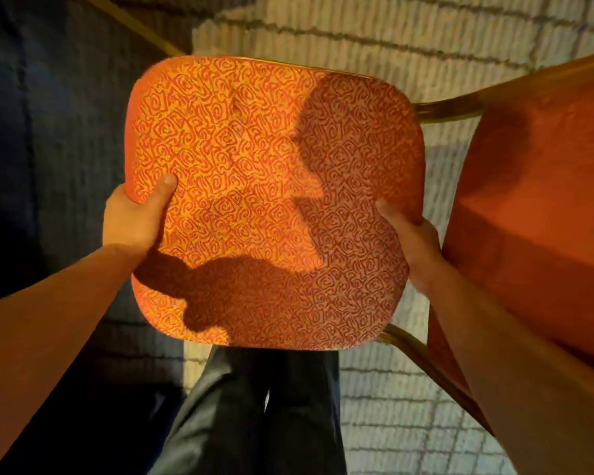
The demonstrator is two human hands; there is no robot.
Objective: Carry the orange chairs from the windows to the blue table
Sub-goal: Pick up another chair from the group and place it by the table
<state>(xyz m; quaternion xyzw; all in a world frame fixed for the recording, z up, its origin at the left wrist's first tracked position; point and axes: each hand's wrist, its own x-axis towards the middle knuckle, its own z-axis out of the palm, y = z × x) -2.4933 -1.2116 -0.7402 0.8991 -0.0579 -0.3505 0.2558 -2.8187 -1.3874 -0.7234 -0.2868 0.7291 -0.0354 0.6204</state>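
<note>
Orange chair [264, 200] is held by its patterned seat over grey carpet [391, 46], beside dark blue cloth [31, 132]. Left edge is gripped by left hand [134, 221], right edge by right hand [412, 241], thumbs pressed on top (other fingers hidden underneath).

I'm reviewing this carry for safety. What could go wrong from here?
1. The left hand and right hand grip only the padded edges of the orange chair seat, so it might slip or tip.
2. The seat hides much of the carpet ahead, so a trip is possible.
3. The gold chair leg hangs near the person's trousers and could knock them.
</note>
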